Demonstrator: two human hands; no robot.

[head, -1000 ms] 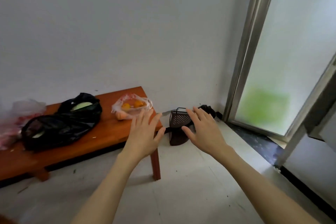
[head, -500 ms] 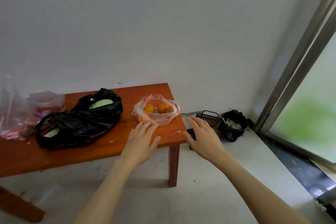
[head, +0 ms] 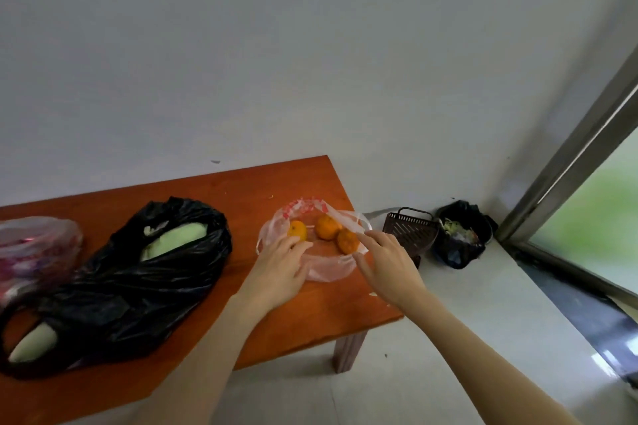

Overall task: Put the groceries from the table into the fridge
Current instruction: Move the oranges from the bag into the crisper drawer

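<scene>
Both of my hands are now reaching the fruit bag, where a moment ago they were hovering short of the table's edge, and I am standing closer, looking down on the tabletop.

Nearest me, my left hand (head: 281,272) is resting its relaxed, straight fingers on the near left rim of the thin clear plastic bag with red print (head: 312,240), touching one orange; it is grasping nothing yet. My right hand (head: 388,264) is lying at the bag's 4 o'clock side, fingers extended against the plastic by the handle loop; I cannot tell whether they are pinching it.

That bag is sitting on the orange-brown wooden table (head: 241,190) near its right end, holding three small round oranges (head: 328,227). I am judging it light, but the film is soft and slippery and the mouth is lying open, so the fruit could roll out. Gathering both handle loops at 12 o'clock and lifting from there looks safest.

At 9 o'clock a crumpled black plastic bag (head: 138,272) is showing pale green vegetables, and farther left a pinkish translucent bag (head: 34,248) is lying at the table's edge.

Beyond, at 2 o'clock on the floor, a dark slatted basket (head: 409,233) and a black rubbish bag (head: 461,235) are sitting against the wall.
</scene>
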